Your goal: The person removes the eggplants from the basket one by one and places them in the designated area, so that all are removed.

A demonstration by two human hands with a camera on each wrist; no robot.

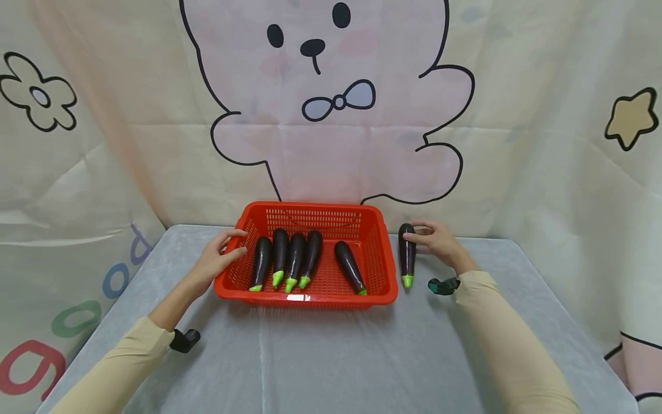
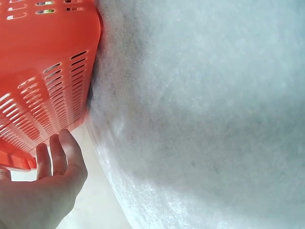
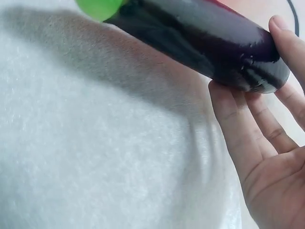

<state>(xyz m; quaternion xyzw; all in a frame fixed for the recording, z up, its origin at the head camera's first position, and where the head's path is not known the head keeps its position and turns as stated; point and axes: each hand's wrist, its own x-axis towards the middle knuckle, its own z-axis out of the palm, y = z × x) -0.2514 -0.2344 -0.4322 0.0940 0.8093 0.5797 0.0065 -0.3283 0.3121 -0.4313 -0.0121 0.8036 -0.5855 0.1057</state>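
My right hand (image 1: 441,242) pinches a dark purple eggplant (image 1: 407,261) near its rounded end, thumb on one side and fingers on the other. Its green stem end points toward me. In the right wrist view the eggplant (image 3: 205,45) casts a shadow on the cloth below. Just left of it stands a red plastic basket (image 1: 384,253) with slotted walls. Several eggplants lie inside, most grouped at the left, and a single eggplant (image 1: 350,267) lies right of centre. My left hand (image 1: 213,261) is at the basket's left side, its fingers extended by the wall.
A grey-blue cloth (image 1: 331,356) covers the table. Behind it hangs a pale curtain (image 1: 331,167) with a cartoon animal, and further curtains stand at both sides. Dark wrist devices sit under the left wrist (image 1: 185,340) and the right wrist (image 1: 443,286).
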